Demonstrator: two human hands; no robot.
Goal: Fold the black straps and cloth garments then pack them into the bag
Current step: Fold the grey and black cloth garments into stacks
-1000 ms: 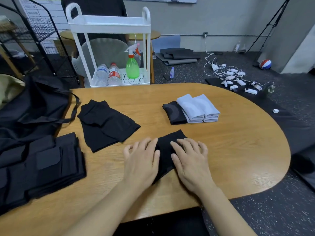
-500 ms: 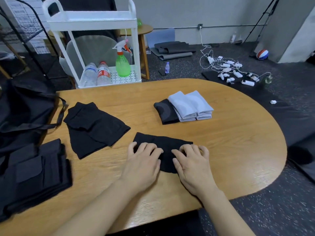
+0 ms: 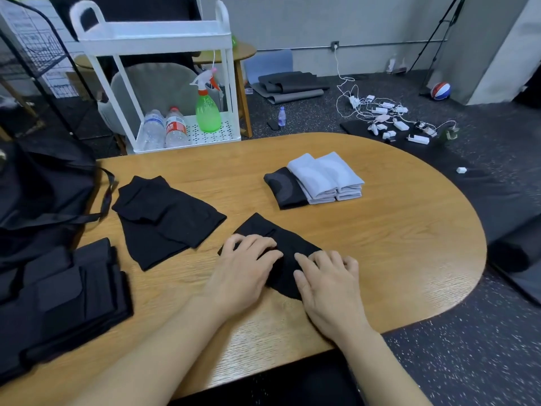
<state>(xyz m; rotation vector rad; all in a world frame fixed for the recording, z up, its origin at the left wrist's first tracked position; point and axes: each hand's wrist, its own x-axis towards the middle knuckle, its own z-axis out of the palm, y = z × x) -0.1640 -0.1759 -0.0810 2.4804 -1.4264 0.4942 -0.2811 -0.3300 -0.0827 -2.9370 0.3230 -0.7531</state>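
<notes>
Your wooden bench (image 3: 380,244) carries everything. Black bag (image 3: 41,194) slumps at its far left edge; a stack of black straps (image 3: 58,297) lies just in front of it. A larger black garment (image 3: 164,218) lies left of centre, folded grey and black cloths (image 3: 316,180) sit farther back. Small black cloth (image 3: 281,253) is near the front edge. Your left hand (image 3: 243,271) curls its fingers onto the cloth's left part. Your right hand (image 3: 328,285) lies flat, fingers extended, pressing its right part.

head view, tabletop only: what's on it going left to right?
Stack of folded black straps → flat black cloth garment → small black cloth under both hands → folded pile of grey and black cloths.
</notes>
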